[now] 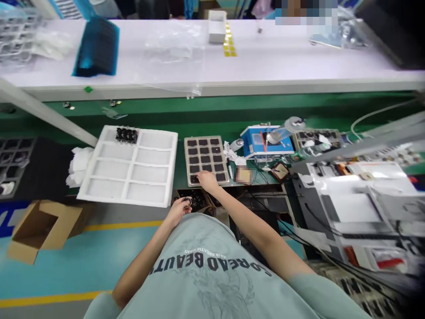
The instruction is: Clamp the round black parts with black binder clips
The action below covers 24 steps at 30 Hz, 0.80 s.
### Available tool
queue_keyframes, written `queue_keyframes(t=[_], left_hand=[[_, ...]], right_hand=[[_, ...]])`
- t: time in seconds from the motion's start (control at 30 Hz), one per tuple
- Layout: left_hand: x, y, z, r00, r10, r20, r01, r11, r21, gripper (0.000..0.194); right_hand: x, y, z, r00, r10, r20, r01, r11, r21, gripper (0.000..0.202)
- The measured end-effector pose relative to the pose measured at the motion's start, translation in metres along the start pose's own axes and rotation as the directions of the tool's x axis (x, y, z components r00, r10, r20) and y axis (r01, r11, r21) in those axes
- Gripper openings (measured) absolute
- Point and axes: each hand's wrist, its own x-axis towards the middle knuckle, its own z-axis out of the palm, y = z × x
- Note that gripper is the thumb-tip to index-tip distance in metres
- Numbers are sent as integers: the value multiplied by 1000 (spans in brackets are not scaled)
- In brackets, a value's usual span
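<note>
My left hand [179,212] is closed round a small dark ring-shaped part [187,202], held low in front of my shirt. Just beyond it, below the bench edge, a box of loose black parts [198,200] is partly covered by my hands and arm. My right hand [207,180] reaches to the front left of a pale plastic tray [226,170] divided into dark-lined cells. Its fingertips are pinched together at a front cell; whatever lies between them is too small to make out.
A white foam tray [125,179] with large compartments lies left of the plastic tray, a cluster of black parts [126,135] in its far left compartment. A blue box [257,148] and a marker [230,171] are to the right. An open carton [46,226] stands at lower left.
</note>
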Motion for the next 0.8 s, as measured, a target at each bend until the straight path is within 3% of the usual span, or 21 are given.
queue_keyframes(t=[0.1, 0.27, 0.43, 0.6, 0.7, 0.8], left_hand=[[2, -1, -10, 999, 30, -28, -30, 1000, 1, 16], [17, 0, -20, 997, 59, -54, -58, 998, 34, 15], [27, 5, -18, 997, 64, -34, -61, 996, 72, 13], [30, 21, -15, 999, 36, -9, -36, 998, 46, 16], [33, 29, -12, 999, 43, 1, -43, 999, -4, 21], [38, 32, -7, 998, 58, -16, -59, 995, -76, 36]], right_hand=[[-14, -4, 14, 998, -66, 4, 66, 994, -86, 31], [-46, 4, 39, 992, -113, -51, 109, 991, -72, 34], [-46, -5, 54, 988, -9, -153, 6, 1000, -22, 34], [-26, -16, 46, 971, 156, -180, -152, 988, 32, 28], [-21, -19, 39, 944, 258, -204, -223, 958, 177, 28], [-28, -24, 38, 948, 282, -149, -173, 846, 504, 34]])
